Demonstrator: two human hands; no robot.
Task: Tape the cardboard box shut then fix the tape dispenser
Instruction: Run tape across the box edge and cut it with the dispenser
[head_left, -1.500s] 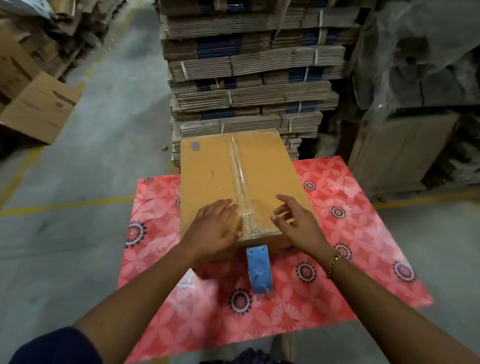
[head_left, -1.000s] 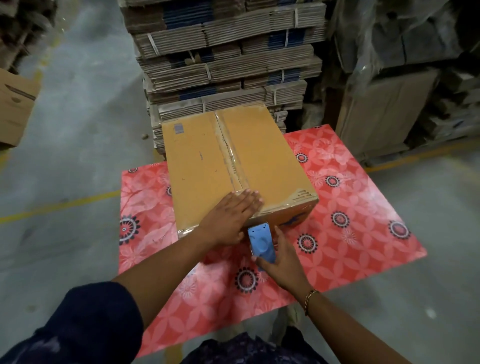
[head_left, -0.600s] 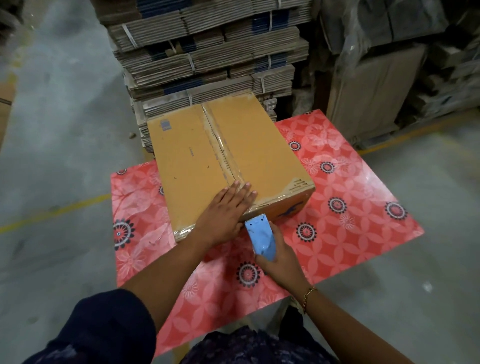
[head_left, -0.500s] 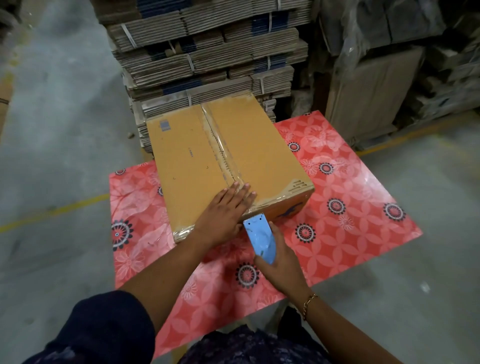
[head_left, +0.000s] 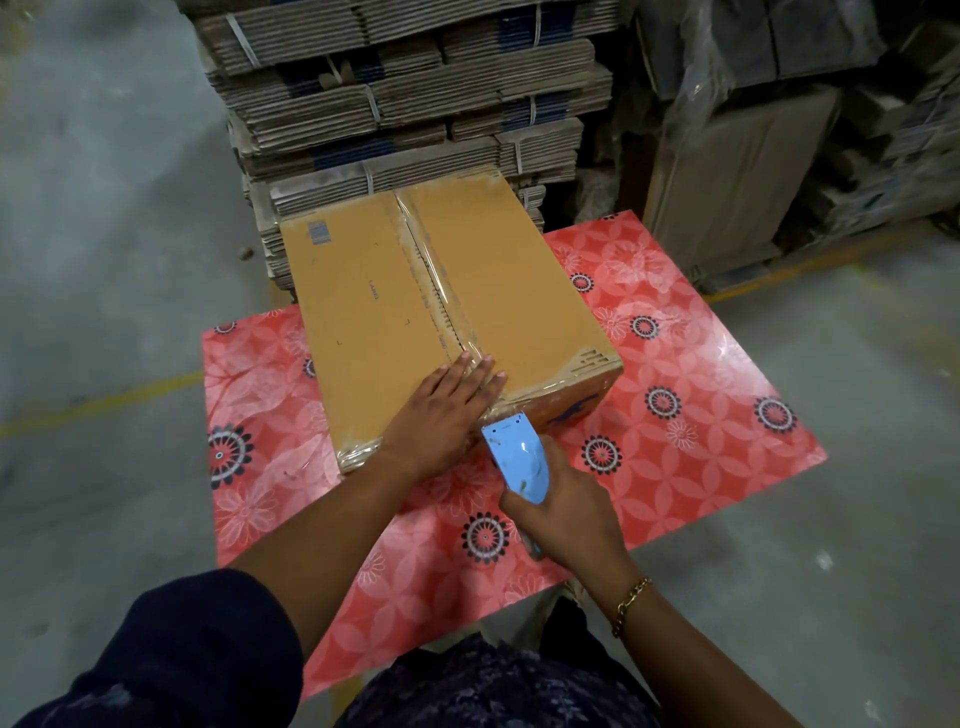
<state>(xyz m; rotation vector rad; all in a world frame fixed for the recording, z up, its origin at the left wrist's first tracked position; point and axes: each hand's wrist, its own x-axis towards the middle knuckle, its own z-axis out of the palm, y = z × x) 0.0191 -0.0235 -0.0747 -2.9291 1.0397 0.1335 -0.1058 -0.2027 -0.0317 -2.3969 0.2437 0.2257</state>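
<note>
A closed brown cardboard box (head_left: 363, 312) sits on a red flowered table (head_left: 675, 374), with clear tape running down its middle seam and along its near edge. My left hand (head_left: 441, 415) lies flat with fingers spread on the box's near end, over the taped seam. My right hand (head_left: 561, 509) grips the handle of a light blue tape dispenser (head_left: 517, 457). The dispenser's front edge touches the box's near side face, just below the top edge.
Tall stacks of flat, strapped cardboard (head_left: 405, 93) stand right behind the table. Plastic-wrapped boxes and pallets (head_left: 779, 130) fill the back right. Grey concrete floor with yellow lines (head_left: 104, 405) surrounds the table.
My right hand came off the box top and took the dispenser from the table. It raised the dispenser's front edge to the box's near face. My left hand stayed flat on the seam.
</note>
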